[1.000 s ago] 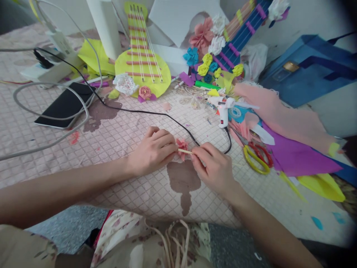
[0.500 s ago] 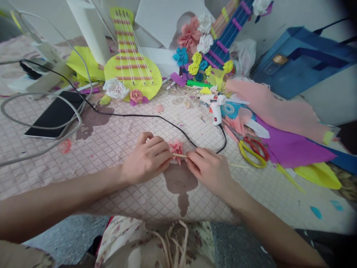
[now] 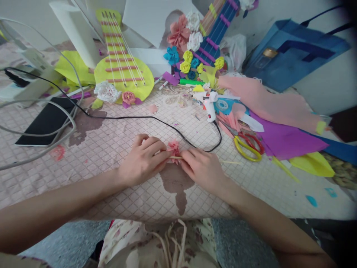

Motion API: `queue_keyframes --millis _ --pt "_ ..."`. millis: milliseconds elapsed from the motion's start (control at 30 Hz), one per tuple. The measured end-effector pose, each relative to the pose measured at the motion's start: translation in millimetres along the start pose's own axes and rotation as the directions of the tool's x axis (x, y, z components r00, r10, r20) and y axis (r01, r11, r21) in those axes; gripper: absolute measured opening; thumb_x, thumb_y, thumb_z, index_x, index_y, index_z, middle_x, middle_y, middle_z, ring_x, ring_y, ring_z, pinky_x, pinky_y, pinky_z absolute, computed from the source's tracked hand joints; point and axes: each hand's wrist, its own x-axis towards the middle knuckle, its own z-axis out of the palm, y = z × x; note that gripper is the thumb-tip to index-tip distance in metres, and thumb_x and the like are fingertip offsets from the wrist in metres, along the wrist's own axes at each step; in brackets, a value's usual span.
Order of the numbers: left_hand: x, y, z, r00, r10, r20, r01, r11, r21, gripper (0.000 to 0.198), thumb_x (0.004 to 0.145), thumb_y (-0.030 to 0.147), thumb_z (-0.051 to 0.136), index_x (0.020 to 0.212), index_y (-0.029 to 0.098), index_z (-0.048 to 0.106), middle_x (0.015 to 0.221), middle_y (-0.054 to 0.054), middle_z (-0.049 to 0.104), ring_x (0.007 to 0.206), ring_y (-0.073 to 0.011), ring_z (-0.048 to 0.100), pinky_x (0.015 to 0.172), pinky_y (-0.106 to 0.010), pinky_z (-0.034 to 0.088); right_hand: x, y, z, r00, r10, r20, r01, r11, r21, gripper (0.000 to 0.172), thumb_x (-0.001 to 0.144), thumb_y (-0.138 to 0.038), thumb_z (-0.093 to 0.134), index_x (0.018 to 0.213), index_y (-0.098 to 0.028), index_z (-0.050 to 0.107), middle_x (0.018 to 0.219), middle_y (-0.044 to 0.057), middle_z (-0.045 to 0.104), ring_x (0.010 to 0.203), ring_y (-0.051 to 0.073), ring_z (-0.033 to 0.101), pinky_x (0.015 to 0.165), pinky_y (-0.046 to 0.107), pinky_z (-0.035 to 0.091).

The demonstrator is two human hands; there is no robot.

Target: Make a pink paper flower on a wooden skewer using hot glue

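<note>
My left hand (image 3: 143,160) and my right hand (image 3: 200,167) are low over the table's front part, fingers closed. Between them they pinch a thin wooden stick (image 3: 175,158), held level from one hand's fingertips to the other's. A pink crepe-paper flower (image 3: 173,147) with pointed petals lies right behind the stick; whether the two touch I cannot tell. Past my right hand a length of thin pale stick (image 3: 231,162) shows on the cloth; whether it is the same stick is hidden by the hand.
A white glue gun (image 3: 208,104) with a black cable (image 3: 125,117) lies behind my hands. To the right are scissors (image 3: 248,147) and purple paper (image 3: 284,137). Behind stand a yellow paper guitar (image 3: 125,70) and a blue one (image 3: 214,41). A black tablet-like device (image 3: 46,123) lies left.
The camera view has shifted slightly, so the table's things appear a little further left. Both hands keep their pinch on the stick, and the flower stays behind it.
</note>
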Motion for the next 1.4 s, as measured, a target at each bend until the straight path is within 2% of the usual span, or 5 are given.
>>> queue_keyframes --millis 133,367,533,800,1400 --pt "-0.2 -0.2 2.4 1.0 0.013 0.011 -0.013 1.0 -0.003 0.008 0.086 0.019 0.057 0.094 0.022 0.059 0.085 0.0 0.063 0.085 -0.0166 0.053 0.079 -0.037 0.035 0.2 -0.3 -0.5 0.999 0.016 0.028 -0.016 1.0 0.018 0.017 0.092 -0.023 0.044 0.083 -0.017 0.058 0.073 0.001 0.062 0.069 0.014 0.058 0.057 0.028 0.032" --pt "0.2 1.8 4.7 0.999 0.015 -0.052 -0.017 0.999 -0.031 0.01 0.086 0.024 0.059 0.096 0.023 0.059 0.09 0.0 0.061 0.088 -0.0169 0.051 0.081 -0.038 0.035 -0.5 -0.4 -0.6 0.999 0.027 0.041 -0.027 0.999 0.016 0.018 0.092 -0.025 0.045 0.082 -0.017 0.057 0.071 0.001 0.061 0.068 0.014 0.057 0.057 0.027 0.031" --pt "2.7 4.0 2.5 0.997 0.047 -0.066 -0.047 0.999 0.011 0.009 0.088 0.022 0.057 0.097 0.023 0.058 0.09 0.0 0.062 0.087 -0.0163 0.05 0.08 -0.038 0.033 -1.2 -0.3 0.0 0.999 0.023 0.05 -0.024 0.999 0.023 0.018 0.092 -0.025 0.045 0.084 -0.017 0.058 0.073 0.002 0.062 0.069 0.013 0.057 0.057 0.027 0.031" --pt "4.5 6.2 -0.5 0.997 0.074 -0.012 -0.074 0.996 0.049 0.006 0.09 0.019 0.053 0.094 0.022 0.055 0.089 0.002 0.063 0.088 -0.0161 0.053 0.081 -0.038 0.032 -0.7 -0.5 -0.2 0.998 0.028 0.052 -0.03 0.999 0.024 0.02 0.093 -0.027 0.044 0.084 -0.017 0.059 0.074 0.002 0.063 0.07 0.013 0.058 0.056 0.028 0.03" --pt "4.3 7.7 6.4 0.995 0.095 -0.039 -0.091 0.992 0.084 0.005 0.089 0.017 0.052 0.089 0.018 0.057 0.079 0.0 0.061 0.083 -0.0158 0.052 0.081 -0.037 0.035 0.0 -2.1 0.5 0.999 0.023 0.047 -0.025 0.999 0.036 0.021 0.093 -0.027 0.044 0.083 -0.017 0.059 0.071 0.0 0.061 0.066 0.012 0.056 0.056 0.028 0.03"
